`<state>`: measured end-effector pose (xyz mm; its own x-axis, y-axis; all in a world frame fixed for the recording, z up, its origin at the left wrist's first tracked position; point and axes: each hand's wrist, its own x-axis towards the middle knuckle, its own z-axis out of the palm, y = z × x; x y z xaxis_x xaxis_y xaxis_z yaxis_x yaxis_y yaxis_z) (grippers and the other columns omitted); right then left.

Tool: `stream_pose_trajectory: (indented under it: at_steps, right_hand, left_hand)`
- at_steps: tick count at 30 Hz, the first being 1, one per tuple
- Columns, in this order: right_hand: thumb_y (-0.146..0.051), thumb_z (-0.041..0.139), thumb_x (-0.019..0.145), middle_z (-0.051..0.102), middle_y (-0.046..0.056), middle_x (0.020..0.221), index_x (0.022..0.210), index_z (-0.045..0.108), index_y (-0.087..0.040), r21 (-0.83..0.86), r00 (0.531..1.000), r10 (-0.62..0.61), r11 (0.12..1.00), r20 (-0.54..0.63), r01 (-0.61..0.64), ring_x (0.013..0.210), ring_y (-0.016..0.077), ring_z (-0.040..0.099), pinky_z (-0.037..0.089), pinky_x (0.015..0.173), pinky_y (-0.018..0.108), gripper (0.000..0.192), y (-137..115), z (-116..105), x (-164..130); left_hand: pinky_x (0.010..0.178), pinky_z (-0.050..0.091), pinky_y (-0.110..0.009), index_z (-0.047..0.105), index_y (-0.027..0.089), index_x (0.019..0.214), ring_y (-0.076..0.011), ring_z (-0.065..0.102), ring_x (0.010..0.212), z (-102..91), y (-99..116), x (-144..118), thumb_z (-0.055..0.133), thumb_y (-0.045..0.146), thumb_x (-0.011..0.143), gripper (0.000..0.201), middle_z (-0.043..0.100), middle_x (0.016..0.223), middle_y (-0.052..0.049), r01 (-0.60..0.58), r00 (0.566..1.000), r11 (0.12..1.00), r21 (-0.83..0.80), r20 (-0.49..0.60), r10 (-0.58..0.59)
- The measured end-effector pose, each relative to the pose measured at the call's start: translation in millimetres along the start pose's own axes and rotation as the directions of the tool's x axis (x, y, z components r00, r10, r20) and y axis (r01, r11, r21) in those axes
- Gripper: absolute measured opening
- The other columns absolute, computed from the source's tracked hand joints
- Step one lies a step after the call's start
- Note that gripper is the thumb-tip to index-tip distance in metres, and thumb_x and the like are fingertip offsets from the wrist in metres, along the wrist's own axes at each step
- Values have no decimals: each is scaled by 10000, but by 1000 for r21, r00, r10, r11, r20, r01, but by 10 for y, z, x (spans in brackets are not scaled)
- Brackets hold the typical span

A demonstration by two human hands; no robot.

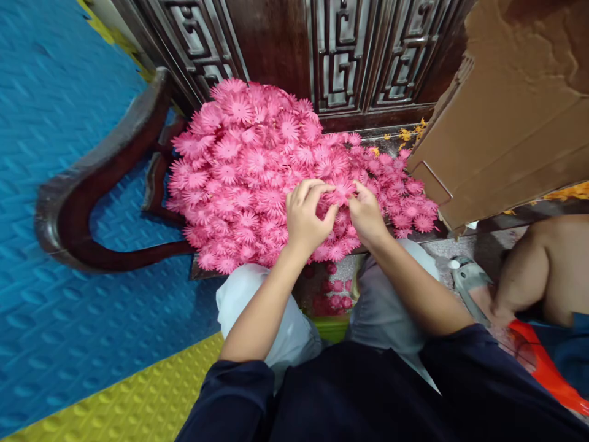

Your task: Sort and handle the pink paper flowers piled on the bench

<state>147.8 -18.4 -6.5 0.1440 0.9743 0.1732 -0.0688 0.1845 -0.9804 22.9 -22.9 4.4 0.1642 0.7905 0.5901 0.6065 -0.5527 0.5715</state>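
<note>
While sitting before the dark wooden bench (pixel 197 270) with knees (pixel 243 288) near its front edge, holding a pink flower (pixel 341 193) over the middle of the seat, just above other blossoms. Pinching the right side of the flower with the right hand (pixel 367 218); touching the opposite side with the left hand (pixel 306 218), curving its thumb and forefinger apart, and being unable to tell whether clamping there. Holding both hands near each other but not together. Facing a large heap of pink flowers (pixel 239 178) spreading from the front-left corner to the back edge, beside the curved armrest (pixel 48 215) and below the lattice backrest (pixel 343 55). Seeing smaller blossoms (pixel 409 205) thinning out toward the right end, near a cardboard box (pixel 510 116), and yellow scraps (pixel 405 134) lying by the back edge.
</note>
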Motion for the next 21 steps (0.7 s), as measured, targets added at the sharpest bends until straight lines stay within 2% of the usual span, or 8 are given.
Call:
stream_pose_trajectory:
  at_steps: [4,9,12,16,21]
  right_hand:
    - [-313,550,766,527,-12,693,683,469,-226,-92,1000,-9,996,-16,7,684,136,477,427,690,281,145,-33,12,-19]
    - [-229,511,754,473,-28,636,646,438,-221,-165,1000,-21,986,-18,18,627,119,437,383,625,261,131,-57,9,-12]
    - [-211,520,746,473,-32,642,648,459,-215,-175,999,-46,983,4,46,632,116,444,389,663,270,115,-33,-17,14]
    - [-287,564,756,490,-24,649,649,490,-212,-193,998,-19,981,61,31,671,131,470,403,702,283,150,7,-54,34]
    - [-338,618,733,396,-41,591,606,443,-205,-227,998,12,974,54,1,601,111,401,338,609,267,254,-18,-34,10]
  left_hand:
    - [900,347,-401,627,241,996,-250,556,1016,31,-4,-39,608,245,770,227,637,1064,-71,-26,1000,993,113,-13,27]
    - [891,317,-420,643,281,997,-248,552,957,71,-37,-77,598,324,805,202,671,1049,-55,5,998,983,182,-62,6]
    - [867,314,-417,654,297,969,-241,551,925,72,-54,-77,580,275,814,173,687,1016,-31,2,998,984,180,-62,9]
    - [859,316,-409,658,277,882,-243,539,925,81,-68,-65,568,211,794,142,673,962,-32,70,996,987,143,-70,-60]
    - [875,302,-409,618,224,799,-246,539,912,135,-100,-31,587,259,779,51,651,920,-55,134,985,980,149,-130,-115]
